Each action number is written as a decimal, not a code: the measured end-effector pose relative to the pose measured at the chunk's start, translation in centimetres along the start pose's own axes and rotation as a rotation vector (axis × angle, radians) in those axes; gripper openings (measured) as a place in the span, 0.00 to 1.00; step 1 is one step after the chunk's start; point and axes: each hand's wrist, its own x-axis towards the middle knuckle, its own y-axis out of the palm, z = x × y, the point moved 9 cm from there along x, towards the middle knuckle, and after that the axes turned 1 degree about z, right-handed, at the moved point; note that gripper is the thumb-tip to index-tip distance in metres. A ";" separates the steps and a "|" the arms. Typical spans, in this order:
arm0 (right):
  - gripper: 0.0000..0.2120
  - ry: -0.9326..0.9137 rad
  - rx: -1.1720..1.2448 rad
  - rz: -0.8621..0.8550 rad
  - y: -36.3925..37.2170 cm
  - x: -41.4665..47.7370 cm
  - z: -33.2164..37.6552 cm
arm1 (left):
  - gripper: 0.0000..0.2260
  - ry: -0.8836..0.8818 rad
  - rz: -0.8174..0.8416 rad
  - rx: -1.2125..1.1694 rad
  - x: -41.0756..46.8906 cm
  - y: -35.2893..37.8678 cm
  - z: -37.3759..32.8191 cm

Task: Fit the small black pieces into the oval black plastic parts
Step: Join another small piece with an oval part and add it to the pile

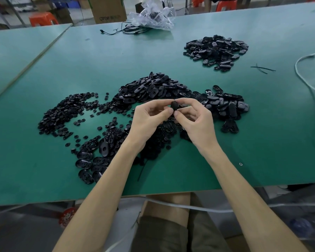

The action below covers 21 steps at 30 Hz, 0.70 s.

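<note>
One oval black plastic part (174, 105) is held above the green table (98, 57), seen edge-on. My left hand (149, 120) and my right hand (195, 120) both pinch it between thumb and fingertips. Whether a small piece sits in it is hidden by my fingers. A spread of small black round pieces (65, 113) lies to the left. A big heap of oval parts (153, 88) lies just behind my hands, running on to the right (225, 104). More oval parts (91, 160) lie near my left forearm.
A separate pile of oval parts (216, 50) sits at the far right. A crumpled clear plastic bag (155, 17) and black cables (124, 30) lie at the far edge. A white cord (305, 82) runs along the right side. Black cable ties (262, 69) lie near it.
</note>
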 end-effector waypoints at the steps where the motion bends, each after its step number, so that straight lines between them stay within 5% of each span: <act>1: 0.13 -0.005 -0.006 0.002 0.0 0.0 0.0 | 0.10 -0.007 0.006 -0.001 0.0 0.1 0.1; 21: 0.22 -0.097 -0.142 0.028 0.3 0.0 0.5 | 0.07 -0.117 -0.028 0.018 0.3 -0.4 2.0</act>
